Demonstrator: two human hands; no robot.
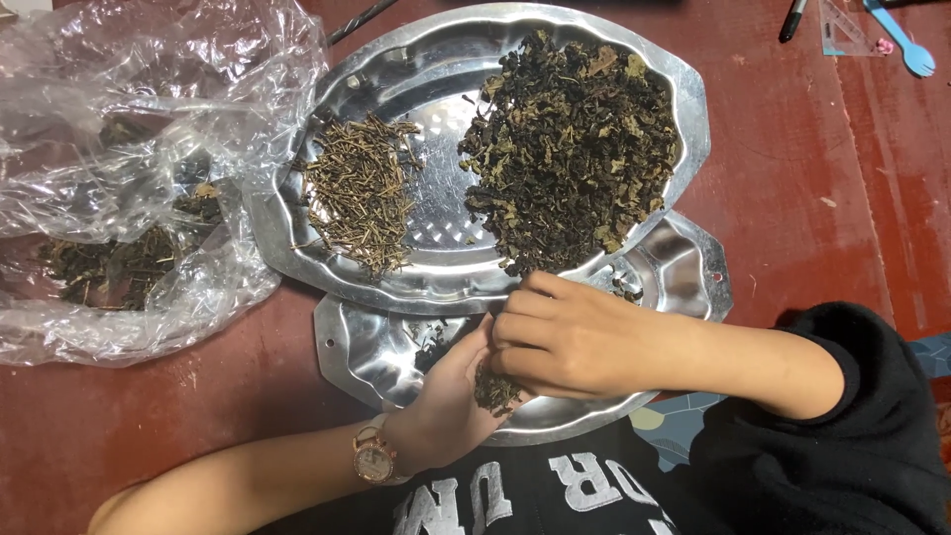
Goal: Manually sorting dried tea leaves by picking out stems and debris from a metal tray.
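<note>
My left hand [451, 396], with a wristwatch [373, 459] on its wrist, is cupped palm up over the lower metal tray [357, 352] and holds a small clump of dried leaves [493, 389]. My right hand [565, 337] lies over it, fingers curled and pinching at that clump. Just beyond the hands, the upper oval metal tray [416, 50] carries a big heap of dark dried leaves [570, 149] on its right and a smaller pile of thin brown stems [359, 190] on its left.
A crumpled clear plastic bag [129, 168] with more dried leaves lies at the left on the red-brown table [812, 198]. A black marker [792, 18], a clear set square [844, 32] and a blue plastic spoon [906, 45] sit at the far right.
</note>
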